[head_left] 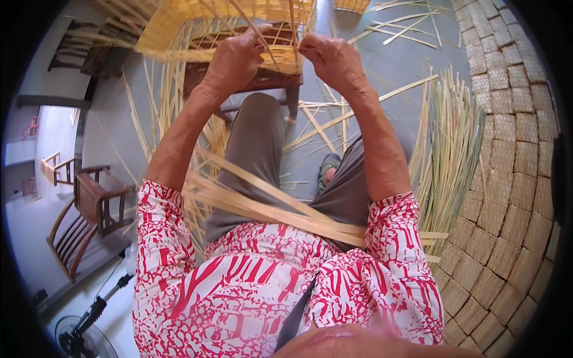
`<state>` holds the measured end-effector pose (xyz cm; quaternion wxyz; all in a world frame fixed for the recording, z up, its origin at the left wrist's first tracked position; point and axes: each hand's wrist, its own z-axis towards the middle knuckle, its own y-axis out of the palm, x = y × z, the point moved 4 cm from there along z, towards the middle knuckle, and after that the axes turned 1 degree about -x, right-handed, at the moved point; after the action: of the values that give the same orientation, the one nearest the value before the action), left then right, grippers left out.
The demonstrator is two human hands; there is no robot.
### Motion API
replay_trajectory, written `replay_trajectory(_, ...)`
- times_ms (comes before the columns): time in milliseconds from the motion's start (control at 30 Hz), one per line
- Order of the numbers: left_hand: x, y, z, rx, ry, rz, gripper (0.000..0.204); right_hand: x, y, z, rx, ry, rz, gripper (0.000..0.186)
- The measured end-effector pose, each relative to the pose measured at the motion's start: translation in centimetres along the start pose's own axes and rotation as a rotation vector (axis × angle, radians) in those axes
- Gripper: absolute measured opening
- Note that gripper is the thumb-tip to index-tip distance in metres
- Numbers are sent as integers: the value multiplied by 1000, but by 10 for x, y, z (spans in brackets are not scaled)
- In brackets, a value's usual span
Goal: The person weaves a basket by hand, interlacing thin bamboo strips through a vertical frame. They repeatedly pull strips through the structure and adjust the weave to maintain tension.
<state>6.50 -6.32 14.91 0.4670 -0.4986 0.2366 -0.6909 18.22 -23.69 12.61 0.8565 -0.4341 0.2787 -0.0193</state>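
A half-woven yellow bamboo basket [179,27] rests on a dark wooden stool [262,82] in front of my knees. My left hand [234,62] is closed at the near side of the weave, its fingers around a bamboo strip [256,31] that slants up past the thumb. Pinched at the basket's right corner, the fingers of my right hand [334,58] hold an upright strip [294,30]. Their tips partly hide it. Several loose flat bamboo strips [262,203] lie across my lap.
A sheaf of thin bamboo strips [450,143] stands at the right, beside stacked woven blocks [507,161]. Loose strips [406,30] litter the grey floor. At the left are a wooden chair [89,209] and a black fan [83,328].
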Motion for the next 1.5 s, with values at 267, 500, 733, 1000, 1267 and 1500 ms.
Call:
replay_trajectory(267, 46, -6, -47, 251, 77, -72, 33, -23, 9, -6, -48, -96, 50, 12)
replay_trajectory(500, 28, 21, -30, 152, 66, -238, 21, -46, 2, -7, -121, -104, -62, 13)
replay_trajectory(733, 18, 21, -34, -2, 60, -182, 8, -38, 9, -12, -133, -160, -21, 10)
replay_trajectory(1000, 16, 19, -32, -124, 116, -146, 16, -40, 16, -16, -131, -159, -98, 15)
replay_trajectory(1267, 15, 7, -42, -81, 232, -107, 12, -41, 8, -11, -152, -86, -31, 24)
replay_trajectory(1500, 28, 1, -50, -95, 268, -121, 10, -38, -4, -4, -241, -135, 106, 31)
